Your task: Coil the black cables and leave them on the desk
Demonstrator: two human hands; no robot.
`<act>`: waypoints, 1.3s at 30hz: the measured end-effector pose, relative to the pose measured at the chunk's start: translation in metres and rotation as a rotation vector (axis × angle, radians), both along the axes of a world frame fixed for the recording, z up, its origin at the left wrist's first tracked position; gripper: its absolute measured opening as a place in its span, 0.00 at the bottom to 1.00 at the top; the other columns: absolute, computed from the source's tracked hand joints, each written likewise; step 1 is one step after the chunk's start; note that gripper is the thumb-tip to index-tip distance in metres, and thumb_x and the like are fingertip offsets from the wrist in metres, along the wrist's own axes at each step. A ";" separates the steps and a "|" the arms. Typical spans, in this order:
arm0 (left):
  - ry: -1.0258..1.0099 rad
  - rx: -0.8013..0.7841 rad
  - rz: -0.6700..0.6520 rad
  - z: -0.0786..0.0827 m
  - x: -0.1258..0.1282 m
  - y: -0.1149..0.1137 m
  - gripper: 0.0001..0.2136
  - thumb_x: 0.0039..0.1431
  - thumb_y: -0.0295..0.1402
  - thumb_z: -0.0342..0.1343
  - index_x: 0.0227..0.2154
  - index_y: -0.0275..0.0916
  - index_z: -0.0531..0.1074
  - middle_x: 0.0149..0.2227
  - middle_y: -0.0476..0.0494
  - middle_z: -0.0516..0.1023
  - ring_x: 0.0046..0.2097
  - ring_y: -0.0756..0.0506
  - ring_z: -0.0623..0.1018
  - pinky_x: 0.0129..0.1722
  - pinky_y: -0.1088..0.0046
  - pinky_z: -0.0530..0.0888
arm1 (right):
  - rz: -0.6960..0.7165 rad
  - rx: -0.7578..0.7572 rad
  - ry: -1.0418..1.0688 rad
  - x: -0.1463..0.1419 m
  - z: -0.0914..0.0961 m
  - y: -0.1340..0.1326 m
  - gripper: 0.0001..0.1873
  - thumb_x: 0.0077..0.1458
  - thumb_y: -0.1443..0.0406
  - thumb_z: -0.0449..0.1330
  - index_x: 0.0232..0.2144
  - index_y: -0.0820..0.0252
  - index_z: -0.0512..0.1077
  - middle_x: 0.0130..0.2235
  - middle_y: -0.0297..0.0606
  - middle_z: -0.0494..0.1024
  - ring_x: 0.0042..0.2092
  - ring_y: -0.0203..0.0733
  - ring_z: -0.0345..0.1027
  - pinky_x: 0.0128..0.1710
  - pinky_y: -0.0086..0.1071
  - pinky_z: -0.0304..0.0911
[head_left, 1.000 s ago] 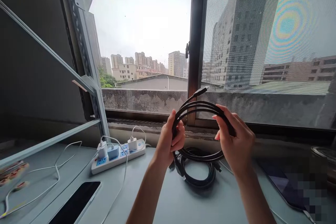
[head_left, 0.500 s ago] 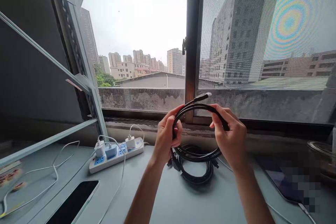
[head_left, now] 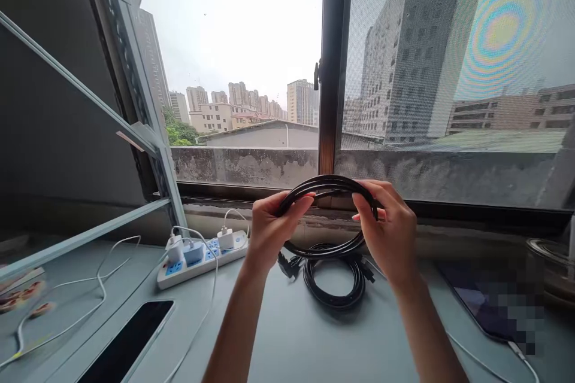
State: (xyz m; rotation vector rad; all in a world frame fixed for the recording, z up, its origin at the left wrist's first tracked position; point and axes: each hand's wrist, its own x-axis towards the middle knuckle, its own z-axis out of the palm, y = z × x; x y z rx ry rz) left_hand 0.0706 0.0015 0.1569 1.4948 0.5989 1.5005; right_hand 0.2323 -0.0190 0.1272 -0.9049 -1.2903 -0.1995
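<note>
A coiled black cable [head_left: 330, 181] is held up above the table between my two hands. My left hand [head_left: 274, 224] grips the left side of the loops, thumb on top. On the right side, my right hand [head_left: 389, 224] pinches the same loops between thumb and fingers. A stretch of cable, perhaps its end, crosses inside the top of the coil near my left thumb. Below and behind, a second black cable coil [head_left: 335, 302] lies on the table, with a dark connector [head_left: 287, 266] at its left.
A white power strip [head_left: 202, 260] with plugged-in chargers sits left. A phone [head_left: 128, 341] lies at front left, and a dark tablet-like device [head_left: 476, 299] on the right with a white cable. A glass jar [head_left: 550, 263] stands far right. The window [head_left: 332, 72] is behind the table.
The cable end that stuck up above the loops now lies inside the coil. My left hand has shifted slightly left and its thumb now points right across the loops.
</note>
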 end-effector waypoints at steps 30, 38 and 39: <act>0.248 -0.201 -0.194 -0.034 0.029 0.036 0.21 0.44 0.50 0.63 0.29 0.36 0.70 0.12 0.61 0.54 0.13 0.59 0.52 0.13 0.83 0.48 | 0.180 -0.216 -0.168 0.032 -0.002 0.006 0.09 0.54 0.61 0.62 0.36 0.57 0.78 0.37 0.36 0.77 0.20 0.27 0.64 0.20 0.26 0.62; 0.698 -0.122 -0.229 -0.057 0.022 0.058 0.13 0.55 0.38 0.54 0.37 0.34 0.70 0.22 0.46 0.75 0.26 0.48 0.75 0.25 0.78 0.67 | 0.033 -0.280 0.033 0.041 -0.005 0.012 0.13 0.50 0.60 0.63 0.38 0.59 0.78 0.39 0.40 0.79 0.20 0.31 0.67 0.18 0.27 0.63; 0.678 -0.148 -0.194 -0.060 0.023 0.061 0.13 0.56 0.36 0.52 0.42 0.34 0.68 0.21 0.49 0.73 0.24 0.48 0.75 0.24 0.77 0.68 | 0.060 -0.369 0.060 0.045 -0.009 0.017 0.16 0.48 0.59 0.64 0.40 0.60 0.78 0.38 0.41 0.79 0.20 0.32 0.68 0.17 0.27 0.63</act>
